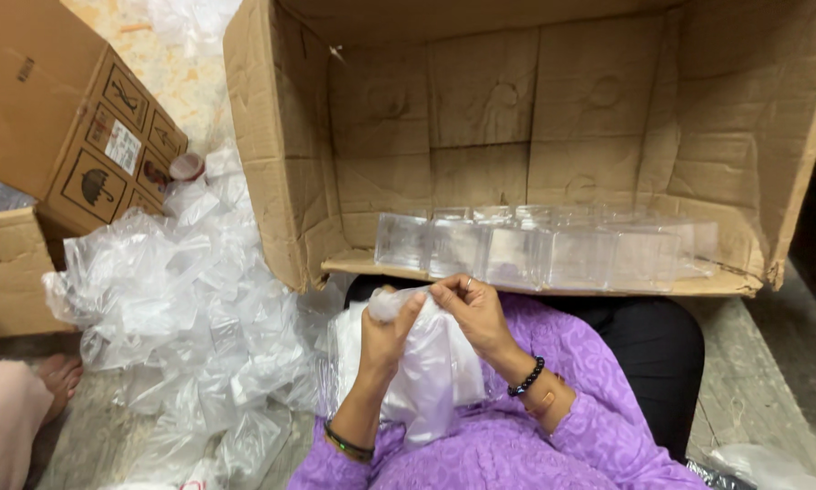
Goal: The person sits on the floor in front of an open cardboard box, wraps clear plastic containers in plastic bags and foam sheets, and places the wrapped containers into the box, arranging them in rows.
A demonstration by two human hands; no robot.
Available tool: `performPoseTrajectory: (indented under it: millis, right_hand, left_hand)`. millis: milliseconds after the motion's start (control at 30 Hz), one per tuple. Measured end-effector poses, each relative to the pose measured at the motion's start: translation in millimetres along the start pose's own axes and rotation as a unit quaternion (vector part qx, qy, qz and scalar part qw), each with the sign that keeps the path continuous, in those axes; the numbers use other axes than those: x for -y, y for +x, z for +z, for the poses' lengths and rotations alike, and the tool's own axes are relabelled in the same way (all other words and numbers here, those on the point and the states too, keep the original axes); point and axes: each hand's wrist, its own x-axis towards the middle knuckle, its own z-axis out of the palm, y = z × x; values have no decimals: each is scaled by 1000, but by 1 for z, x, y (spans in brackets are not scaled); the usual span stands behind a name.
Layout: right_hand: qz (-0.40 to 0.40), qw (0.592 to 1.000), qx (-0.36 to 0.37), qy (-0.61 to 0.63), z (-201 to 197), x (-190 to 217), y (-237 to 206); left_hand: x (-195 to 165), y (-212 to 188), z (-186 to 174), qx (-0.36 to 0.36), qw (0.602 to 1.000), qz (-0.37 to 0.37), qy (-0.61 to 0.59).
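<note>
- Left hand (385, 336) — clenched round the neck of a thin clear plastic bag (426, 377), thumb pressing the gathered top from the near side.
- Right hand (470, 308) — fingertips pinched on the same bag top, just beside the left thumb; both hands meet at one point, over the lap.
- The bag hangs down between the forearms against the purple sleeves (553, 436); something pale and box-like seems to sit inside, but the film hides its outline.
- Judgement: for the pinch-and-open at the bag mouth, the left hand is best kept low on the neck as an anchor while the right works only the top layer of film — pulling both layers together would just tighten the bunch.
- Judgement: film this thin tears and clings; short sideways rubs to part the layers look safer than a hard tug.
- Just ahead, a row of clear square plastic boxes (535, 254) stands on the lower flap of a big cardboard carton (481, 109) lying on its side — touching one another, near the knuckles.
- To the left on the floor, a heap of crumpled plastic bags (181, 299); beyond it two more brown cartons (63, 109).
- Far lower left, another person's foot (58, 377) — well apart from the hands.
</note>
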Motion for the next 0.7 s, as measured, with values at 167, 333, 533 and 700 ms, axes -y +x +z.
performPoseTrajectory:
  millis: [167,333,533,700]
  right_hand:
    - [-9,999,-30,-12,0,4,-6]
    - [-28,999,-24,15,0,13,-10]
    - [6,998,10,57,-2,8,-8]
    - [190,943,56,266,-17,0,-15]
  left_hand:
    - [-6,4,8,12,992,-4,-127]
    - [3,5,8,-6,999,6,-31]
    - [16,2,4,37,993,65,90]
    - [24,1,-7,96,978,-181,-47]
